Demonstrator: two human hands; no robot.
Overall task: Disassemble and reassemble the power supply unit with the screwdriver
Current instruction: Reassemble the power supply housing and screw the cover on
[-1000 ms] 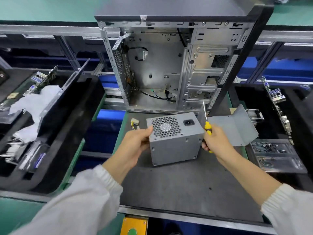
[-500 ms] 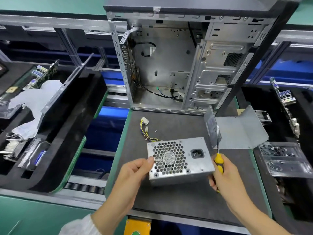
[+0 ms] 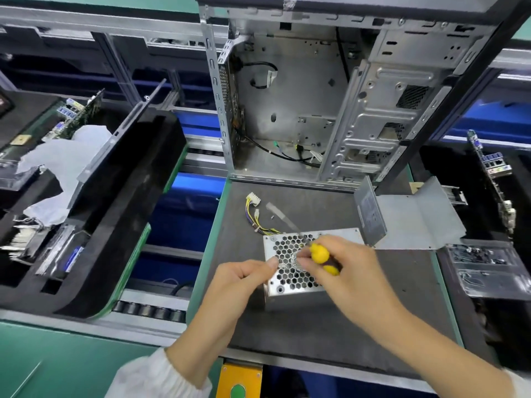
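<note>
The grey power supply unit (image 3: 290, 278) lies on the dark mat (image 3: 316, 326) with its honeycomb fan grille facing up. My left hand (image 3: 241, 280) holds its left edge, thumb on the grille. My right hand (image 3: 347, 271) grips the yellow-handled screwdriver (image 3: 320, 254) over the grille; its blurred shaft slants up-left across the unit's far edge. The unit's yellow and black cable bundle (image 3: 253, 215) trails off to the far left. A small screw (image 3: 272, 217) lies on the mat beside the cables.
An open, empty computer case (image 3: 330, 104) stands at the mat's far edge. A bent grey metal cover (image 3: 408, 219) lies at the right. Black foam trays with circuit boards and parts flank the mat: left tray (image 3: 120, 214), right tray (image 3: 488, 271).
The power supply unit now lies flatter on the mat, grille up. My right hand has swung the screwdriver from upright beside the unit to a slant over the grille. The view has tilted down.
</note>
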